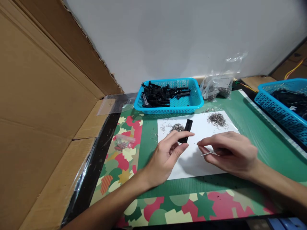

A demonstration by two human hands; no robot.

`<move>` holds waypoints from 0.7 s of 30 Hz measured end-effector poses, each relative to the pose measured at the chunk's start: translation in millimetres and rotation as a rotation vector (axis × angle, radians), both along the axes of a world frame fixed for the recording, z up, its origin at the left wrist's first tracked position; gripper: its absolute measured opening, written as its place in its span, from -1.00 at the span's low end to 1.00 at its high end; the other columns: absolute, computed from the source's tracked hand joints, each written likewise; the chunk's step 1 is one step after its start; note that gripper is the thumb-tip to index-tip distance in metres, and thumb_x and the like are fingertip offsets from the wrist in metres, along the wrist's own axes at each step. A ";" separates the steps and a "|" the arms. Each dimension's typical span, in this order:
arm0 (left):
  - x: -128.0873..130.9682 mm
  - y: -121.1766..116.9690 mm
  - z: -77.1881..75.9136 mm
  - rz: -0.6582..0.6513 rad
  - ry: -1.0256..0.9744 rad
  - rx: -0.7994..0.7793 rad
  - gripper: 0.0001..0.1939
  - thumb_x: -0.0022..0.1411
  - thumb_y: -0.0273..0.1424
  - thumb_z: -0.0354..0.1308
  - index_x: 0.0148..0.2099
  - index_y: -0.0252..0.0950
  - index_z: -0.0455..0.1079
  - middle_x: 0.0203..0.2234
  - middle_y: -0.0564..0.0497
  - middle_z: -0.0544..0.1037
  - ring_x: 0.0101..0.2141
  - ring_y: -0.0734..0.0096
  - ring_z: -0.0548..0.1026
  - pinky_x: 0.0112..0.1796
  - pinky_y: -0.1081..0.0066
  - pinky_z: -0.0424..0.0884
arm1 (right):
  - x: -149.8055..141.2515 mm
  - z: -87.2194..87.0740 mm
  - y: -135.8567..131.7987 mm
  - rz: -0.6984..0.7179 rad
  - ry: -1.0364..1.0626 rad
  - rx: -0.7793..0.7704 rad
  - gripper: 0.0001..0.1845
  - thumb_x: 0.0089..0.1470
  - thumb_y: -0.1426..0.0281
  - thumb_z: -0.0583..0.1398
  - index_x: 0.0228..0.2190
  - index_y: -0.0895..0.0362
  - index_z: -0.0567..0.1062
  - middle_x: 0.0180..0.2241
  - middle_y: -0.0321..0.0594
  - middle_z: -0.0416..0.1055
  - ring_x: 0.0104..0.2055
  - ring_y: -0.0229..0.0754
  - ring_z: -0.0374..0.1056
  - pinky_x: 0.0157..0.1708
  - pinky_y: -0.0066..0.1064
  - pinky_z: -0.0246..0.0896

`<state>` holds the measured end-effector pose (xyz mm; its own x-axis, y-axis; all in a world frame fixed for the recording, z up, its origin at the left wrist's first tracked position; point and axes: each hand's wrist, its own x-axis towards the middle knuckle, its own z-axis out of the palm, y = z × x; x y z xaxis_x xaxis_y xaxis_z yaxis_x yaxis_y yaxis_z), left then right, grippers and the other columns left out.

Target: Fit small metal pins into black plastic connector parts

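Note:
My left hand (168, 153) is closed on a narrow black plastic part (188, 126), held upright and slightly tilted above the white paper. A little to its right, my right hand (230, 153) pinches a tiny thin metal pin (196, 144) between thumb and forefinger. A slim metal rod (208, 153), perhaps a screwdriver shaft, also sticks out of that hand; its other end is hidden in the palm. The pin and the black part are apart. Behind the left hand lies a pile of small metal pieces (177, 127), and a second pile of metal pieces (216, 119) sits farther right.
A blue basket (168, 111) with many black plastic parts stands at the back, with clear bags (224, 86) of small pieces beside it. Another blue basket (280, 105) is at the right. White paper (201, 169) covers part of the green mat. Cardboard (43, 105) walls the left side.

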<state>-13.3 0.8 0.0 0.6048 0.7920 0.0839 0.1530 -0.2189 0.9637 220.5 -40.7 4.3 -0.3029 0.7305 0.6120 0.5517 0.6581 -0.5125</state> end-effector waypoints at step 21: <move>4.1 -1.1 -6.6 0.086 -0.195 -0.129 -0.38 0.15 -0.44 0.58 0.22 -0.12 0.51 -0.27 0.07 0.57 -0.45 0.59 0.32 -0.45 0.58 0.29 | 4.8 -8.9 2.1 0.204 -0.147 0.218 -0.64 0.35 0.60 0.20 0.14 0.20 0.41 -0.55 -0.32 0.51 -0.62 -0.26 0.24 -0.56 -0.31 0.04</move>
<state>-9.2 -0.3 -6.6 0.5172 0.8513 0.0877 -0.0263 -0.0866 0.9959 225.2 -38.7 -4.6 -0.5259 0.5019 0.6866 0.4544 0.8482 -0.2720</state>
